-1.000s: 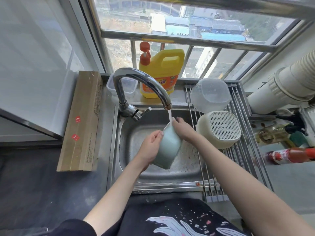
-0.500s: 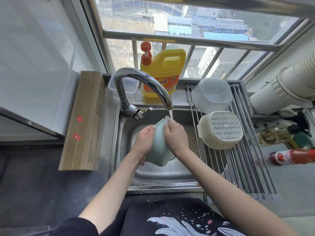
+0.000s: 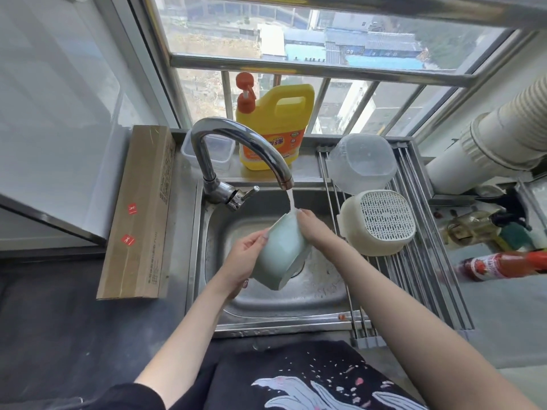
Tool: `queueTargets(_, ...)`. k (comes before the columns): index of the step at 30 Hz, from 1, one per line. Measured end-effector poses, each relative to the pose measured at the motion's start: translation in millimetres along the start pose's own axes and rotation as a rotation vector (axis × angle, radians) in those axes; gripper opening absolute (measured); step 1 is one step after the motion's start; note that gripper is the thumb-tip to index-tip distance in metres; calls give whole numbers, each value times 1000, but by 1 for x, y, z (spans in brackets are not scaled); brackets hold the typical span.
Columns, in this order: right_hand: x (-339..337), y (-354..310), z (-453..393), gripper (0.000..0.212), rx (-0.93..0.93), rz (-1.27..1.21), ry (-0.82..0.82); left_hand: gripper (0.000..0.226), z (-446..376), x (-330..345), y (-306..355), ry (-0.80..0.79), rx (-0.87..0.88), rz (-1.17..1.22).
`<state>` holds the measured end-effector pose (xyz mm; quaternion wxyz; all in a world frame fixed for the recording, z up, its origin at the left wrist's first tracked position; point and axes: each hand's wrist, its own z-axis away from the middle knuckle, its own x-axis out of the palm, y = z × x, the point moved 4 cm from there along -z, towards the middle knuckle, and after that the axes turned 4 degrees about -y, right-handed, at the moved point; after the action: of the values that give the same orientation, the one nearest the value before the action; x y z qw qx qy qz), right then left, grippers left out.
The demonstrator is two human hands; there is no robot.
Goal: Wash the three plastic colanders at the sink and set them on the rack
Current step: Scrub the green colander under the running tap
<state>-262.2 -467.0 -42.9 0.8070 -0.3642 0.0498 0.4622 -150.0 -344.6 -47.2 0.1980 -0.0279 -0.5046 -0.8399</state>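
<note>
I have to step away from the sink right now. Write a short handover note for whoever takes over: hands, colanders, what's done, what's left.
Left hand grips the pale green plastic colander by its side; right hand holds its upper rim under the running steel tap, over the steel sink.
On the metal bar rack: clear plastic colander and cream plastic colander, both upside down.
Done: two racked.
Left: finish rinsing the green one, rack it, probably shut the tap.

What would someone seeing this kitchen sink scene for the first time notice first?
Probably the pale green colander held by the left hand and right hand under the running faucet over the sink. Next, the yellow detergent jug on the sill behind, and the cream colander and clear colander on the rack at right.
</note>
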Motion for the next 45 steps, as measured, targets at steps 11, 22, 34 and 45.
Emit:
queueTargets(11, 20, 18, 15, 39, 254, -1011, 46, 45, 0, -5, -9, -332, -36, 21)
queueTargets(22, 30, 19, 53, 47, -316, -845, 297, 65, -32, 13, 19, 65, 201, -258)
queueTargets(34, 29, 0, 28, 46, -155, 263, 359, 50, -28, 14, 12, 138, 241, -506)
queueTargets(45, 8, -15, 0, 51, 50, 220, 280, 54, -20, 19, 25, 224, 329, -639)
